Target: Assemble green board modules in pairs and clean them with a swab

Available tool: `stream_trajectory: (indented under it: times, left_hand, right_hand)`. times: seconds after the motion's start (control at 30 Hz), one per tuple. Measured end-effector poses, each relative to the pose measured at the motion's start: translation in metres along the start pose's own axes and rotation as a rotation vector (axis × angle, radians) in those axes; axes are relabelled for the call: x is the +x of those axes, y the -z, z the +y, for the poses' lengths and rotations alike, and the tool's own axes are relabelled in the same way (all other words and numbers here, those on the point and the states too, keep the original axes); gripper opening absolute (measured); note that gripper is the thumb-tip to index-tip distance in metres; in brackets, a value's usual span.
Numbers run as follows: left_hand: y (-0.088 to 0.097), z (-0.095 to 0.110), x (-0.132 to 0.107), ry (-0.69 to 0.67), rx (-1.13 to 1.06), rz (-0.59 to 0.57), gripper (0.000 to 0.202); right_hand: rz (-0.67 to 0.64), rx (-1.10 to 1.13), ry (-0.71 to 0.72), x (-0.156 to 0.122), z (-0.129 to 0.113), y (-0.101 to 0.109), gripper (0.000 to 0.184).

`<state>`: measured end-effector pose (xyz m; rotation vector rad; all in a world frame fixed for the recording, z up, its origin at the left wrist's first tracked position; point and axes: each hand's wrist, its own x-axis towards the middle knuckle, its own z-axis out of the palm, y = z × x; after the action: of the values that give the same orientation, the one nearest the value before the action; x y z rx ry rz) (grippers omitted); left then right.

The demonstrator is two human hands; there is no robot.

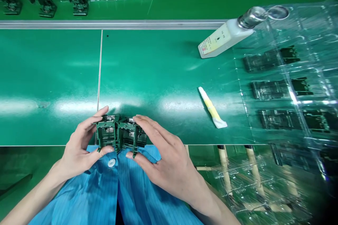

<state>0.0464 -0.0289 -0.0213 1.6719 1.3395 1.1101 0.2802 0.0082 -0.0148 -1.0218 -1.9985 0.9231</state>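
Left grip (79,146), right grip (166,163) on green bracket (120,135), long axis crosswise

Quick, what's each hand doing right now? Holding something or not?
Left hand: closed on the left end of the green assembly, thumb below, fingers on top.
Right hand: closed on the right end of the same assembly.
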Motion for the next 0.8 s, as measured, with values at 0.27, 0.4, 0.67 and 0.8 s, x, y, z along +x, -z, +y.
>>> stream_trajectory:
  times: [0.27, 0.4, 0.67, 0.8]
  left_hand:
    - [-0.0010, 0.0013, 0.0001, -0.030, -0.024, -0.016, 0.068]
    - [-0.0009, 0.0006, -0.0024, -0.031, 0.000, -0.030, 0.071]
    - [-0.0008, 0.0020, -0.0038, -0.019, 0.002, -0.029, 0.071]
    - [-0.0001, 0.0013, -0.0018, -0.024, -0.023, -0.030, 0.071]
  right_hand:
    - [0.010, -0.032, 0.026, -0.0031, -0.0019, 0.0027, 0.053]
    - [-0.007, 0.007, 0.021, -0.0061, 0.0015, 0.0011, 0.058]
    - [-0.026, 0.019, 0.009, -0.0050, 0.0024, -0.0008, 0.060]
    - [-0.014, 0.006, 0.029, -0.0029, 0.0009, -0.0016, 0.058]
